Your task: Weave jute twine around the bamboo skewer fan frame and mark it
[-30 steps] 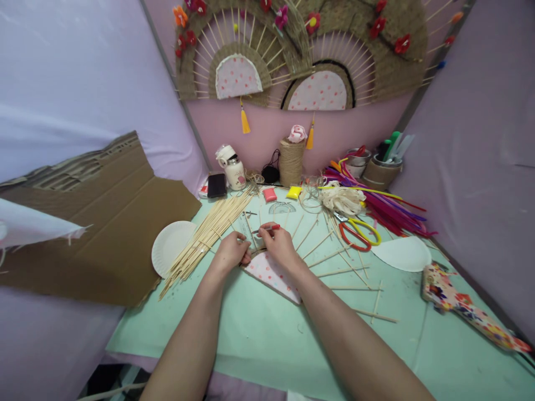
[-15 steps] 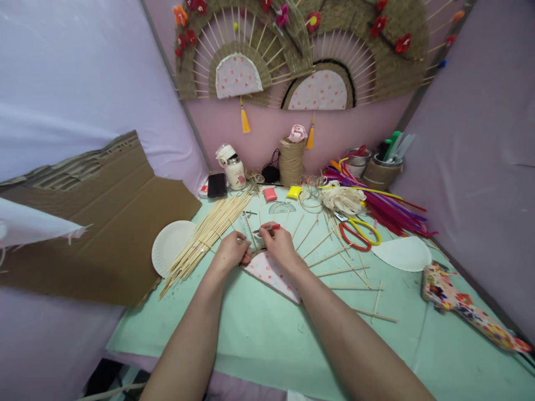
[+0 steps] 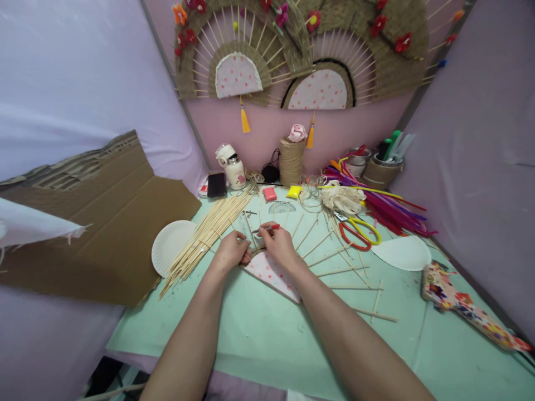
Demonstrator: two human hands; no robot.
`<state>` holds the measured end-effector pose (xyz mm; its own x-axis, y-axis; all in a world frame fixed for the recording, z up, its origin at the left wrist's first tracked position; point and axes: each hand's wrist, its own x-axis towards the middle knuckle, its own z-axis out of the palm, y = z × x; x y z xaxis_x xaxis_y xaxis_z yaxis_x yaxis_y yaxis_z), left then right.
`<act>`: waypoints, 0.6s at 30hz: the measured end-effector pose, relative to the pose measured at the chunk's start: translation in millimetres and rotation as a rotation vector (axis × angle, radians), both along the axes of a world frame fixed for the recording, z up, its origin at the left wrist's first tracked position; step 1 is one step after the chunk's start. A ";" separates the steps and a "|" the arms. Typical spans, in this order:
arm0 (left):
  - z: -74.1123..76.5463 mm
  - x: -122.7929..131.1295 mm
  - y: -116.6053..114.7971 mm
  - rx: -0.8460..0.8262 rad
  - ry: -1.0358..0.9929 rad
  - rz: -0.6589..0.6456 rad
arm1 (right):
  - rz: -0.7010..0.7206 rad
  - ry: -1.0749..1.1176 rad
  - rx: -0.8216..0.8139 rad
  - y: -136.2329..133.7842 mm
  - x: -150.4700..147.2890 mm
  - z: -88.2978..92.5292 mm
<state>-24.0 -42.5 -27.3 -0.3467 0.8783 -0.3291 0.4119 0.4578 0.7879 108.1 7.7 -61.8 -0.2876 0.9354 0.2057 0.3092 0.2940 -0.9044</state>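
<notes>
My right hand (image 3: pixel 276 245) is closed around a red pen (image 3: pixel 268 227), its tip pointing left toward a clear ruler (image 3: pixel 246 227). My left hand (image 3: pixel 231 252) is curled, its fingers pressing down at the near end of that ruler. Both hands rest at the top edge of a pink dotted semicircle piece (image 3: pixel 272 274) lying on the green table (image 3: pixel 267 340). Wooden skewers (image 3: pixel 332 256) fan out from that piece to the right.
A bundle of long skewers (image 3: pixel 207 235) and a white paper plate (image 3: pixel 169 246) lie to the left, beside brown cardboard (image 3: pixel 112 223). Red-and-yellow scissors (image 3: pixel 360 232), pipe cleaners (image 3: pixel 382 206), a half plate (image 3: pixel 402 253) and floral fabric (image 3: pixel 463 309) lie right. Twine spool (image 3: pixel 291 161) stands behind.
</notes>
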 end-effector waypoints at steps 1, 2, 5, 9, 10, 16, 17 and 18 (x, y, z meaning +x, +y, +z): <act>-0.1 0.1 0.0 0.000 -0.005 0.002 | 0.000 -0.004 -0.001 0.1 0.1 -0.3; -0.4 0.0 0.0 0.002 -0.014 0.004 | -0.003 -0.009 -0.001 0.1 0.3 -0.5; -2.0 -1.1 0.4 0.003 -0.030 0.008 | -0.012 -0.004 0.007 -0.2 0.7 0.2; -3.2 -2.3 0.8 0.002 -0.024 0.003 | -0.019 0.024 0.012 -0.8 0.7 1.4; -3.1 -2.1 0.8 0.004 -0.026 0.005 | -0.019 0.029 0.014 -0.8 0.6 1.3; 1.8 -1.3 0.2 0.036 -0.054 0.040 | -0.026 0.049 0.020 -0.3 1.0 0.0; 3.6 -2.0 -0.3 0.050 -0.060 0.039 | -0.025 0.055 0.022 -0.1 1.2 0.2; 5.7 -3.1 -1.0 0.067 -0.064 0.037 | -0.022 0.061 0.025 0.0 1.4 0.5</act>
<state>-27.1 -43.5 -21.5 -0.3597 0.8859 -0.2929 0.3438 0.4176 0.8411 109.5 7.7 -61.2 -0.2535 0.9356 0.2457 0.2602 0.3106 -0.9142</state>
